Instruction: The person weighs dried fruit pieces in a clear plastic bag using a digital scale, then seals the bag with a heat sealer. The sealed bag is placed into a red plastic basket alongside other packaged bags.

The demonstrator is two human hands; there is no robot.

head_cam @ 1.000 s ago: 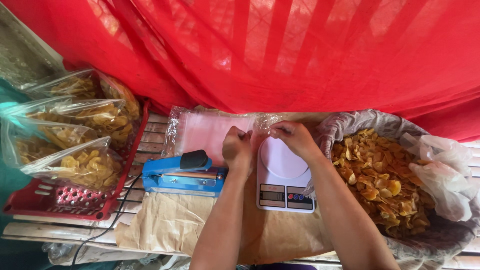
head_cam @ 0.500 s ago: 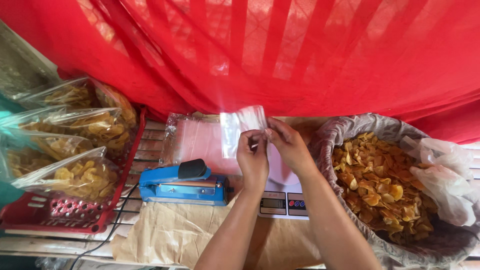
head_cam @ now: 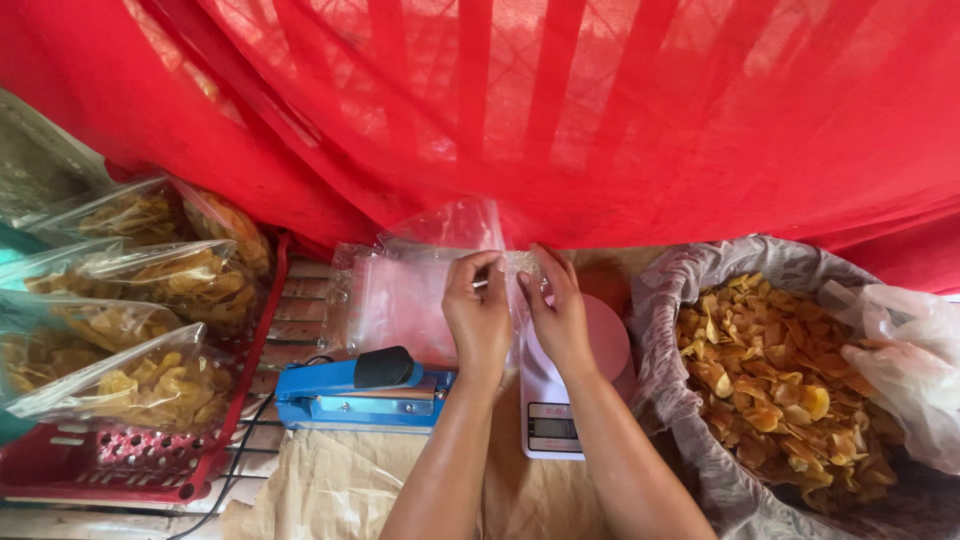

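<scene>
Nearest the camera, crumpled brown paper (head_cam: 340, 490) is spread over the slatted bench, and both forearms are raised over it. Just beyond, a blue heat sealer (head_cam: 355, 395) with a black knob is set to the left, and a white digital scale (head_cam: 560, 400) is placed just beside it, partly covered by the right arm. The left hand (head_cam: 478, 318) and the right hand (head_cam: 557, 318) are held close together above the scale, and the fingers of both are pinched narrowly on the top edge of a clear plastic bag (head_cam: 450, 232), which is lifted upright between them. A stack of empty clear bags (head_cam: 385, 300) is laid behind the sealer. Filled bags of chips (head_cam: 140, 375) are packed in a red basket (head_cam: 120, 470) at the left, loose chips (head_cam: 775, 370) are heaped in a lined sack at the right, and red netting (head_cam: 560, 110) is hung across the back.
</scene>
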